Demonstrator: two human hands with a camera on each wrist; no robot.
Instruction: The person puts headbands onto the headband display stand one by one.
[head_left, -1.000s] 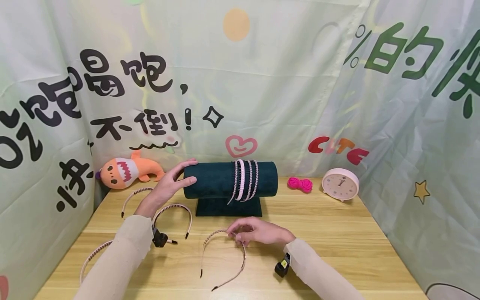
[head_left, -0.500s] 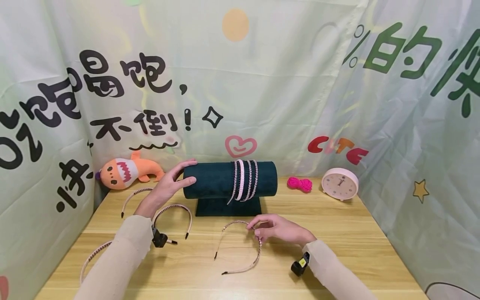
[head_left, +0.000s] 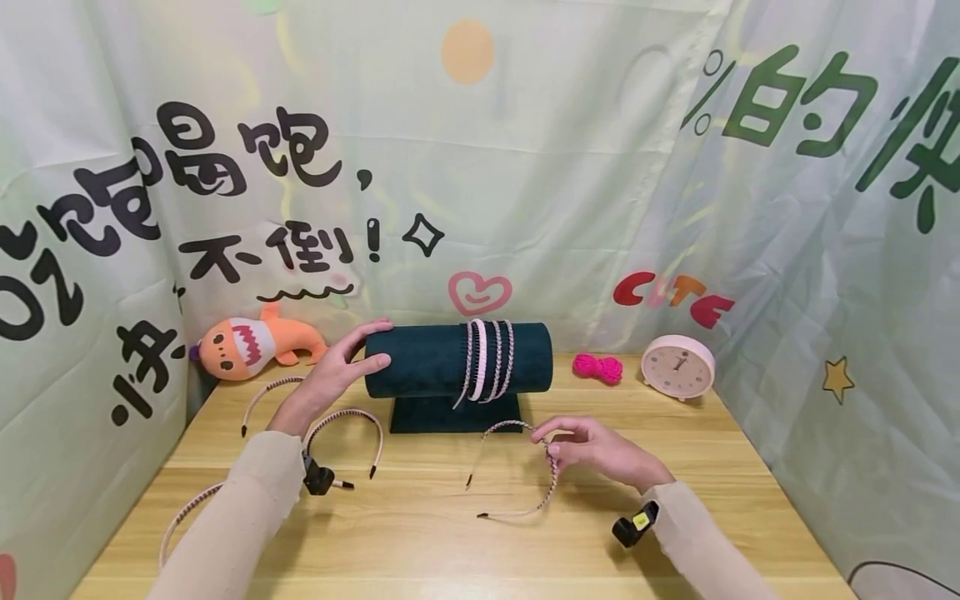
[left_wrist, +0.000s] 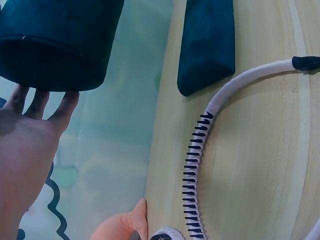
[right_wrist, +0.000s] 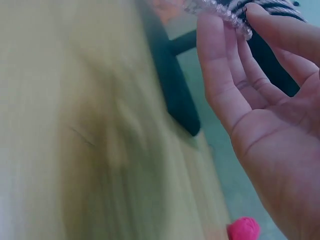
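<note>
A dark green velvet headband stand (head_left: pixel 420 362) has a horizontal roll, with several headbands (head_left: pixel 482 367) looped round its right half. My left hand (head_left: pixel 337 379) holds the roll's left end, thumb in front and fingers over the top and back. Fingertips (left_wrist: pixel 65 107) meet the roll's end in the left wrist view. Between thumb and fingers, my right hand (head_left: pixel 600 450) pinches a thin braided headband (head_left: pixel 553 483) by its curve, in front of the stand's right side. Its two dark tips point left. Sparkly trim shows on the headband (right_wrist: pixel 225 15) in the right wrist view.
More pink headbands with dark stitching lie at the left, one (head_left: pixel 348 412) beside the stand's base and one (head_left: pixel 187 504) near my left sleeve. An orange plush toy (head_left: pixel 258 342), a pink yarn bundle (head_left: pixel 597 368) and a round clock (head_left: pixel 678 368) stand along the back curtain.
My right hand has carried the thin headband to the right and slightly away from me. The left hand has stayed on the roll's end.
</note>
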